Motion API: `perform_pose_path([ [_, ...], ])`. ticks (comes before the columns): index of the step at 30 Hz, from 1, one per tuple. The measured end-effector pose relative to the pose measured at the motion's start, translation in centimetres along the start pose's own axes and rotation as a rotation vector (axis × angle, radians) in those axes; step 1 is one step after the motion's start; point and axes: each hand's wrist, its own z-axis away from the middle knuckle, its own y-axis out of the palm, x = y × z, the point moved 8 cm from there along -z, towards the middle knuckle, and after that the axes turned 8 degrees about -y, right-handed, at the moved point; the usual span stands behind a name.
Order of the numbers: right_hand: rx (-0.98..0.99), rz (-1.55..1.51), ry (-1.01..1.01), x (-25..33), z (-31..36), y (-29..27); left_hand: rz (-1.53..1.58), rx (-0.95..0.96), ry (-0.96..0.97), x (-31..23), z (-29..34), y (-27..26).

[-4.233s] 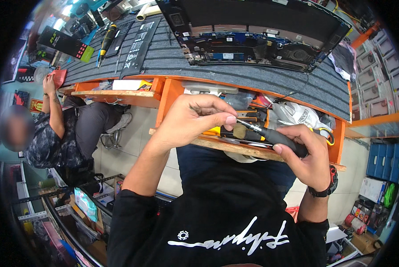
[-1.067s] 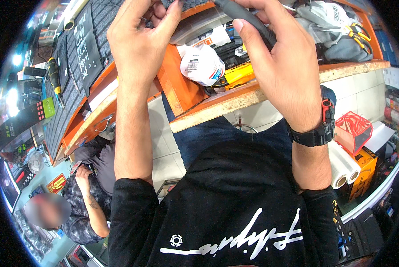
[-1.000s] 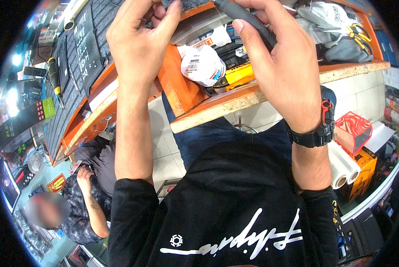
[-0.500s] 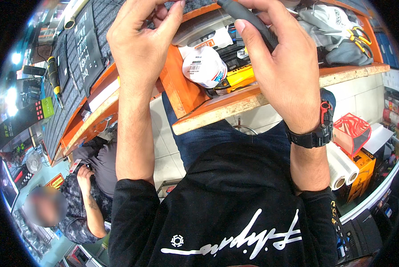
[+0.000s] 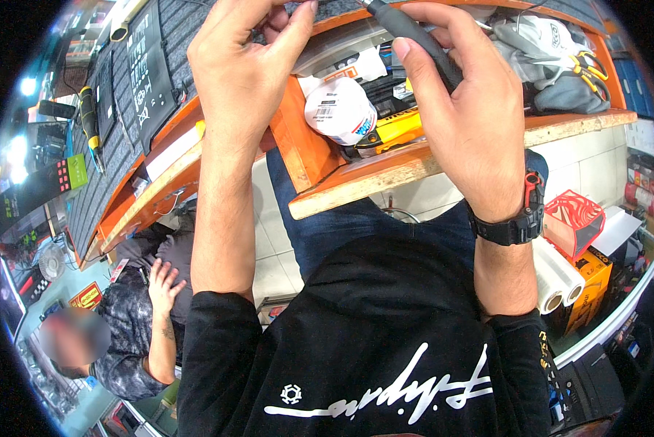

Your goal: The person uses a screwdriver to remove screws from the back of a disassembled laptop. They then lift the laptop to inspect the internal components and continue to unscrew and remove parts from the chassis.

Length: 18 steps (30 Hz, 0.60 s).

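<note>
- Head view: your right hand is wrapped around a dark grey, cylindrical tool handle, thumb along its side, up at the top edge over the orange wooden shelf.
- Your left hand is raised just beside it, fingers curled together; whether they pinch anything, you cannot tell.
- Below the handle, a white round tub lies in the shelf.
- Lower left, another person's hand rests on a patterned sleeve.

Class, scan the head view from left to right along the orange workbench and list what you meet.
Yellow-handled screwdriver → left hand → white canister → right hand holding a dark tool handle → yellow-handled pliers.
</note>
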Motion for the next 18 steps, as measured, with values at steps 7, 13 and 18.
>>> perform_pose_path([
  [7, 0.011, -0.017, 0.037, -0.01, -0.12, 0.31, 0.013, -0.009, -0.028, 0.37, 0.05, -0.06],
  [13, -0.006, -0.033, 0.087, -0.36, -0.05, 0.2, 0.028, -0.016, -0.011, 0.05, 0.01, -0.2],
  [18, 0.005, -0.017, 0.034, -0.02, -0.09, 0.07, 0.003, 0.009, -0.084, -0.11, -0.23, -0.17],
])
